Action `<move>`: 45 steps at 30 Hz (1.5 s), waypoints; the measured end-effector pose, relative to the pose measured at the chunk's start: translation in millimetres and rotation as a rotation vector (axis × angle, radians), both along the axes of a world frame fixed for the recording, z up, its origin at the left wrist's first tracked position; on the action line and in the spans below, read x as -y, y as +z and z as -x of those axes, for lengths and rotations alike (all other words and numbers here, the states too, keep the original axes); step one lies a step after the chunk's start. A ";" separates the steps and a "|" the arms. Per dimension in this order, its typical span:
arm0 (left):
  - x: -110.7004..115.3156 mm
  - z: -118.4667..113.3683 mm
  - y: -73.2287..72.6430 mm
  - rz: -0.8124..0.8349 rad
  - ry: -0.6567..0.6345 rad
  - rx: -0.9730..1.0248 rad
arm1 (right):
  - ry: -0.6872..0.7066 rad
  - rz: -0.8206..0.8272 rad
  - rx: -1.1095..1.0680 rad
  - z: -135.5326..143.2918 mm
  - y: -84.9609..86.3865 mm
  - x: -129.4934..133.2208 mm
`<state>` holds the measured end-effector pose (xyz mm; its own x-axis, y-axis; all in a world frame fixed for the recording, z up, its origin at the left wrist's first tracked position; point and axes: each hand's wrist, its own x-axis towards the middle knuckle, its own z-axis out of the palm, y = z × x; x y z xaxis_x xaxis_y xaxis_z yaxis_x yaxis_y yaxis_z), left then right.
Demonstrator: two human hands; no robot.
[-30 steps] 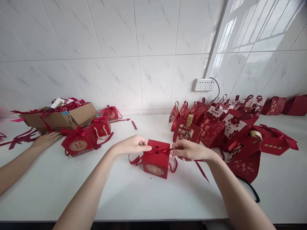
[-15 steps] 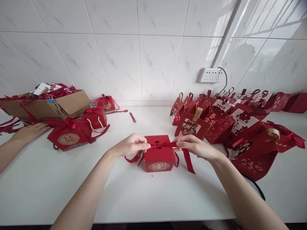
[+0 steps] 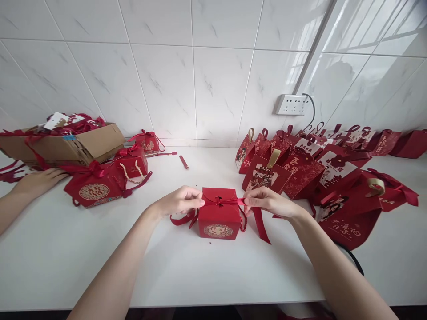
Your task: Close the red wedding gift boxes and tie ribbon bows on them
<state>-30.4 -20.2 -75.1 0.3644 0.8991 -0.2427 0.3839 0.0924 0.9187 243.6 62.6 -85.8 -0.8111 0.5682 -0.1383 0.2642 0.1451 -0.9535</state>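
A small red gift box with a gold round emblem on its front stands upright on the white table before me. Across its lid runs a red ribbon, crossed at the middle and pulled out to both sides. At the lid's left edge my left hand pinches one end, whose tail hangs beside the box. My right hand pinches the other end just off the right edge, with a long tail dangling below it. A twisted red cord handle shows on the box's right side.
At left, a cardboard carton holds ribbons and tags, and another person's hand rests by a larger red box. Many red gift bags crowd the right side. A power strip is against the tiled wall.
My hands have drawn slightly further apart, and the ribbon across the lid looks tighter. The box has turned a little. The other person's hand stays in place.
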 end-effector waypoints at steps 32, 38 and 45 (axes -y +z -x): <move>16.4 -1.8 12.6 -0.097 -0.020 -0.075 | 0.075 0.056 -0.102 0.7 -3.5 3.6; 14.2 6.0 12.5 -0.032 -0.020 0.036 | 0.072 0.067 -0.115 0.2 -5.2 1.4; 10.7 6.2 11.5 0.182 -0.121 -0.145 | 0.082 0.041 -0.089 0.0 -4.3 3.9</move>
